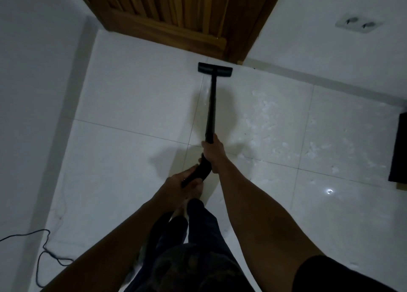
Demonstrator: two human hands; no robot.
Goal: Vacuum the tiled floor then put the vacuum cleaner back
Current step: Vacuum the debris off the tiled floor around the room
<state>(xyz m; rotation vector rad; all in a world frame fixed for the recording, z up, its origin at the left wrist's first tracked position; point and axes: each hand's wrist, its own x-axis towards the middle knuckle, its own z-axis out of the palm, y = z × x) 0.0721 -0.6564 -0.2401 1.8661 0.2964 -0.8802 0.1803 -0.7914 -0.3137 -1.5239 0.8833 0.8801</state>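
A black vacuum wand (211,106) runs from my hands forward to its flat floor head (215,69), which rests on the white tiled floor (136,106) just in front of the wooden door. My right hand (213,153) grips the wand's lower end. My left hand (181,181) holds the black handle or hose end behind it. Small white scraps (271,117) lie scattered on the tiles to the right of the wand. The vacuum's body is out of view.
A brown slatted wooden door (176,12) stands ahead. White walls close in on the left (33,71) and right, with a double socket (359,24). A black cable (47,243) snakes at lower left. A dark object (398,150) sits at the right edge. My legs (198,225) are below.
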